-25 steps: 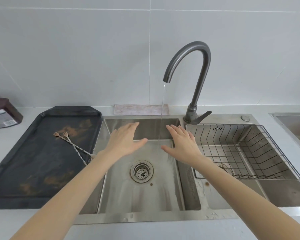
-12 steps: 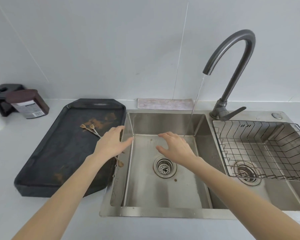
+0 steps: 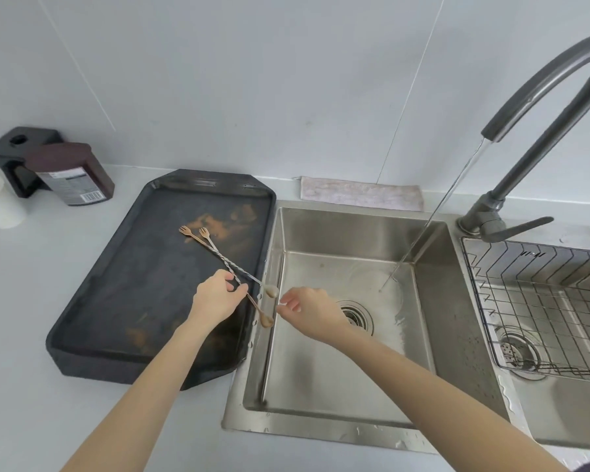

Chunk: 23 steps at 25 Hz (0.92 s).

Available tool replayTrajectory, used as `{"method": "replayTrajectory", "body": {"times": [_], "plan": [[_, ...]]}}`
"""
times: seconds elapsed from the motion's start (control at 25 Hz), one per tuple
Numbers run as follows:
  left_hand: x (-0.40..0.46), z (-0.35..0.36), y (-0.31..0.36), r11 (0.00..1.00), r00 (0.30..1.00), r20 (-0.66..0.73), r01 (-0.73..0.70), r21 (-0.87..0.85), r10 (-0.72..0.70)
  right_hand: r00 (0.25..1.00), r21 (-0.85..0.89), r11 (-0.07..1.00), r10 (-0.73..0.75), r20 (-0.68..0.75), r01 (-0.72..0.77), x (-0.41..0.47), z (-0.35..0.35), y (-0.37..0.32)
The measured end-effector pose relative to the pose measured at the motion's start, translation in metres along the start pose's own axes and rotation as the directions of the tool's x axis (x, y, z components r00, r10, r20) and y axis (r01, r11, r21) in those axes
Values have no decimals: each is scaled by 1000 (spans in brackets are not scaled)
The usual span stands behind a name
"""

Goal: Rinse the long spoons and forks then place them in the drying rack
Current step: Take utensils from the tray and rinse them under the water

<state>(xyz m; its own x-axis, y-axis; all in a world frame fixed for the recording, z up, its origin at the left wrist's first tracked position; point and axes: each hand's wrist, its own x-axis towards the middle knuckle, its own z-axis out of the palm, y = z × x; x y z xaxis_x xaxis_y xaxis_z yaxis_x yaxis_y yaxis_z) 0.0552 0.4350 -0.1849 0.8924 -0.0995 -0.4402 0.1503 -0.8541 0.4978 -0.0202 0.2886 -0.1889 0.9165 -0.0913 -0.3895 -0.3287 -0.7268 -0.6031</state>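
where the white counter (image 3: pixel 21 301) ends, grey wall tiles (image 3: pixel 252 80) rise.

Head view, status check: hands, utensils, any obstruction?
Left hand pinching the two long utensils on the dark tray. Right hand empty beside them. Tap running; drying rack empty. No obstruction.

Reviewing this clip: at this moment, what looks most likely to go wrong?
The left hand pinches both crossed utensils at one spot, so one could slip free and drop. Their spoon ends overhang the sink; a dropped one might slide toward the drain. The right hand isn't yet supporting them.
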Motion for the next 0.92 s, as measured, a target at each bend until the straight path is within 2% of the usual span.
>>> {"method": "replayTrajectory", "body": {"times": [0.12, 0.36, 0.76, 0.92], "plan": [[5, 6, -3, 998, 999, -25, 25, -55, -27, 999, 36, 999, 25, -30, -24, 12, 11, -2], [17, 10, 0, 994, 990, -138, -20, -112, 5, 991, 43, 998, 41, -131, -35, 37, 13, -6], [29, 12, 7, 985, 986, -143, 66, -161, -89, 990, 124, 985, 128, -51, -121, 60, 16, -15], [33, 11, 8, 923, 982, -82, 128, -362, -169, 994, 133, 988, 89, -59, -81, 58, 18, -15]]}}
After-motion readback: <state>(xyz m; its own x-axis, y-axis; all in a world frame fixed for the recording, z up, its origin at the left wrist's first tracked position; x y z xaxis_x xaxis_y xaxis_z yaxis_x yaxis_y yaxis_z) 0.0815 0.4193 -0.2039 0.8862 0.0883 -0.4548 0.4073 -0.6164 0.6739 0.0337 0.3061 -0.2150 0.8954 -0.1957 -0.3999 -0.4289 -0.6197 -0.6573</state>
